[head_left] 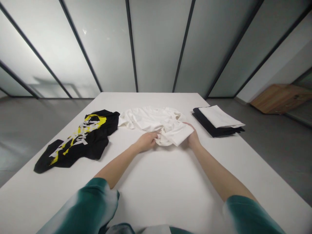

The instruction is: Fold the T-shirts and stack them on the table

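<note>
A crumpled white T-shirt lies across the middle of the table, its near right part bunched and lifted a little. My left hand grips its near edge, fingers closed on the fabric. At its right side my right hand holds the cloth, with the fingers partly hidden behind and under it. To the left lies a rumpled black T-shirt with a yellow and white print, apart from both hands.
On the right of the white table a folded white garment rests on folded black cloth, close to the table's edge. Frosted glass panels stand beyond the far edge. A wooden cabinet is at the far right.
</note>
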A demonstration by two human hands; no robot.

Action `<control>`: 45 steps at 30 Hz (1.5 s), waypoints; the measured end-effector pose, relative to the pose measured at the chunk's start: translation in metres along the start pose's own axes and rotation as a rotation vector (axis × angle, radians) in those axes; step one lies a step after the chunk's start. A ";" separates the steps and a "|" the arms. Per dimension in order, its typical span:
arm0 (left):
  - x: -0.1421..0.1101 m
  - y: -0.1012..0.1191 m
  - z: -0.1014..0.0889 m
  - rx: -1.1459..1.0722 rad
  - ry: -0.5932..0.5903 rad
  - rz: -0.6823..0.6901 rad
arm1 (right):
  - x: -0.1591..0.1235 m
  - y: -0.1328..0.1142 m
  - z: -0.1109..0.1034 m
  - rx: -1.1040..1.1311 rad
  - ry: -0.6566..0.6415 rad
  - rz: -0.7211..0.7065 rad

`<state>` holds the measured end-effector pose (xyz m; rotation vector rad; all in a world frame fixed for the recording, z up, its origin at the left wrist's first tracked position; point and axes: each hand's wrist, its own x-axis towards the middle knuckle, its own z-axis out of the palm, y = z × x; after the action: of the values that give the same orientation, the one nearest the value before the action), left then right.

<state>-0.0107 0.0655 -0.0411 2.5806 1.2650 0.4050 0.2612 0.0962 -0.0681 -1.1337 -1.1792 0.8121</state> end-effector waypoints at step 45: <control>-0.012 -0.075 -0.022 0.225 0.172 -0.550 | 0.000 -0.004 -0.031 -1.470 -0.435 -0.303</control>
<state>-0.0799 0.1031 -0.0469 2.2540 2.1032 0.3933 0.2911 0.0871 -0.0640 -1.8653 -2.3753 -0.2307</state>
